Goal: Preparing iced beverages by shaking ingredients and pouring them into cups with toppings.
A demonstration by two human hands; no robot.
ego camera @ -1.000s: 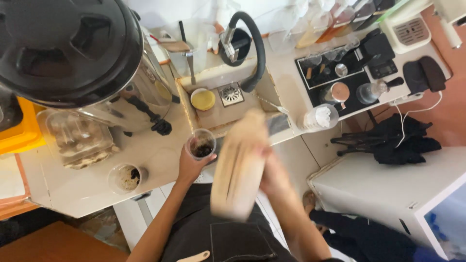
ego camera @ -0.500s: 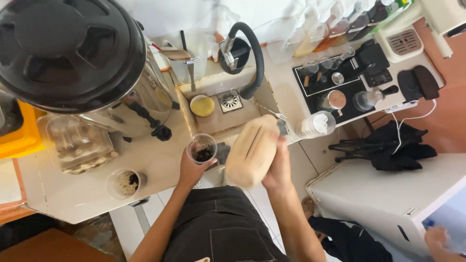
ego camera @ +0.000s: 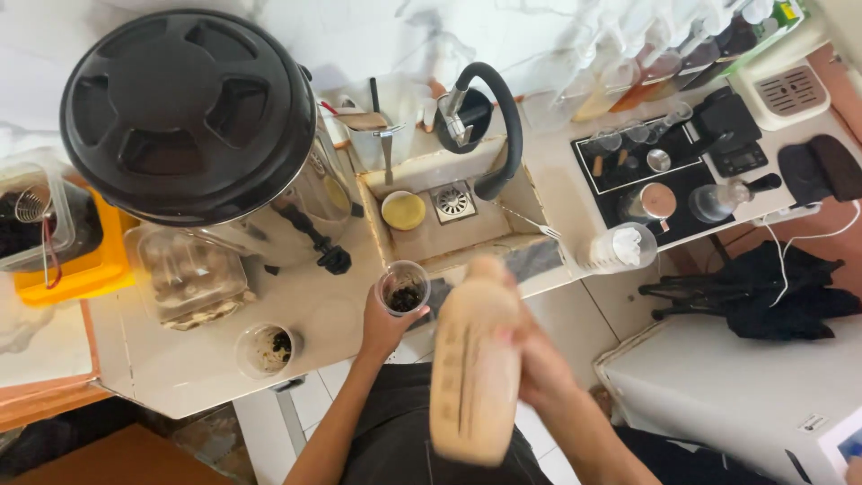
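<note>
— What do the hands have hold of?

— The left hand [ego camera: 384,325] is wrapped around a clear cup [ego camera: 403,287] with something dark at the bottom. The fingers are closed round its side, and the cup stands upright at the counter's [ego camera: 206,359] front edge, just in front of the sink [ego camera: 449,235].

— And the right?

— The right hand [ego camera: 537,359] grips a tall beige shaker [ego camera: 472,359], fingers closed along its right side. The shaker is blurred and held off the counter, over the person's lap, just right of the cup and below it in the picture.

— What lies around them?

— A second clear cup [ego camera: 266,348] with dark bits sits on the counter, left of the held cup. Behind it stands a big metal urn with a black lid [ego camera: 187,112]. In the sink lie a yellow dish [ego camera: 403,210] and a drain, with a black hose [ego camera: 505,117] arching above. A black tray [ego camera: 669,175] of small vessels sits to the right.
</note>
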